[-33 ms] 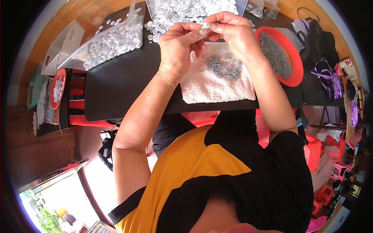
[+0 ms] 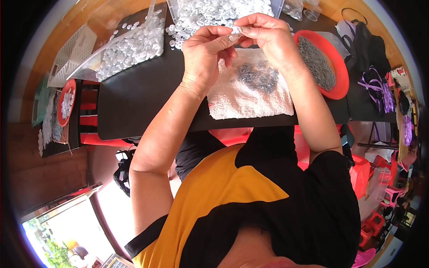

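Observation:
My left hand [image 2: 203, 51] and my right hand [image 2: 270, 40] meet above the far part of the table, both in a pinch. Between their fingertips is a small white plastic clip [image 2: 235, 30], mostly covered by the thumbs; whether a nail sits in it cannot be made out. Below the hands lies a pale, fluffy cloth [image 2: 241, 105] bearing a loose heap of small grey nails [image 2: 259, 78]. Just beyond the fingers, many similar white clips fill a clear bin [image 2: 280, 6] and spill onto the black table [image 2: 134, 102].
Beside my right forearm, a red oval tray [image 2: 342, 78] holds a mass of grey nails [image 2: 316, 62]. Left of the hands, a tilted clear container [image 2: 82, 69] spills white clips [image 2: 134, 49]. A black bag [image 2: 371, 47] lies far right; a red bowl [image 2: 73, 85] stands far left.

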Action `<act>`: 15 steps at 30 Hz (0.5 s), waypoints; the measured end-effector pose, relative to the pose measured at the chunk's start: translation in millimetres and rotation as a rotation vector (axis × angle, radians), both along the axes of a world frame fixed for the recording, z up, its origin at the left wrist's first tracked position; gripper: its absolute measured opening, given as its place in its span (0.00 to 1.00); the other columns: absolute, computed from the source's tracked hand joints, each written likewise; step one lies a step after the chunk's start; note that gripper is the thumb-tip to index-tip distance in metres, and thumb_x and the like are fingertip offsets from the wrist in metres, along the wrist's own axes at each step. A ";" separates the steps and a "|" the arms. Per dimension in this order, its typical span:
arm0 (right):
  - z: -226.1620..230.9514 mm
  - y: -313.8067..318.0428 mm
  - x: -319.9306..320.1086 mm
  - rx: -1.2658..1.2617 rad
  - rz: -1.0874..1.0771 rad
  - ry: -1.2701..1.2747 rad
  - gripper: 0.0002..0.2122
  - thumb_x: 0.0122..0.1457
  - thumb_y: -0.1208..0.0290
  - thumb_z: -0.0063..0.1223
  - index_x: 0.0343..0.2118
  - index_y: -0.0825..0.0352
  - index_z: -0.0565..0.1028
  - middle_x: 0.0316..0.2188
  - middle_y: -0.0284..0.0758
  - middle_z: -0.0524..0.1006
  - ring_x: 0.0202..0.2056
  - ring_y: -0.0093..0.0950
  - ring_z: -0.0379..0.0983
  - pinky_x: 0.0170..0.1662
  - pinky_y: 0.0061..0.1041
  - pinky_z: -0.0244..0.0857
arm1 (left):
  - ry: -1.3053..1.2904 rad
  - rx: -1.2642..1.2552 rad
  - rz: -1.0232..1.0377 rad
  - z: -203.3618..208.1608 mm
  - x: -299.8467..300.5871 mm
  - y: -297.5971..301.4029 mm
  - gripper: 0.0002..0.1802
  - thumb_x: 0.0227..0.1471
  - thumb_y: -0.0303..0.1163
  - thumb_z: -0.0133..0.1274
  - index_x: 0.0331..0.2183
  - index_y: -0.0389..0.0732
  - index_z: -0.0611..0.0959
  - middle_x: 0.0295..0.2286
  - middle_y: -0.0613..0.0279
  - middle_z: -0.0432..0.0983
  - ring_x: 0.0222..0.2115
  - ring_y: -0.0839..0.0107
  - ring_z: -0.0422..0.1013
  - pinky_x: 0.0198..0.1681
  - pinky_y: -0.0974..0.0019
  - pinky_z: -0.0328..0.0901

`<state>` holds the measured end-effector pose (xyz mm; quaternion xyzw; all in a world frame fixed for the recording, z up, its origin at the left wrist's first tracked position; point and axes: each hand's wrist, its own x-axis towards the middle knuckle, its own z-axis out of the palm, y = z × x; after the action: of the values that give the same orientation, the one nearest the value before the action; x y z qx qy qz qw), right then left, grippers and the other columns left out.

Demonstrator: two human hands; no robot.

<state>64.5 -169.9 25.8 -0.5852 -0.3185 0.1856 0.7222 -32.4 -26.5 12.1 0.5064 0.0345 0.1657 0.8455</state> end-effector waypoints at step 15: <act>0.9 -8.5 1.2 -0.006 0.105 0.047 0.06 0.55 0.74 0.57 0.34 0.70 0.78 0.29 0.34 0.79 0.31 0.23 0.76 0.35 0.22 0.70 | -0.102 0.179 0.007 1.8 -3.1 -6.3 0.14 0.46 0.14 0.56 0.38 0.30 0.76 0.29 0.56 0.77 0.23 0.72 0.73 0.19 0.73 0.64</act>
<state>65.7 -178.4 26.7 -0.5653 -0.3312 0.2376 0.7171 -35.5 -32.8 13.9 0.5706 -0.0216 0.1965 0.7971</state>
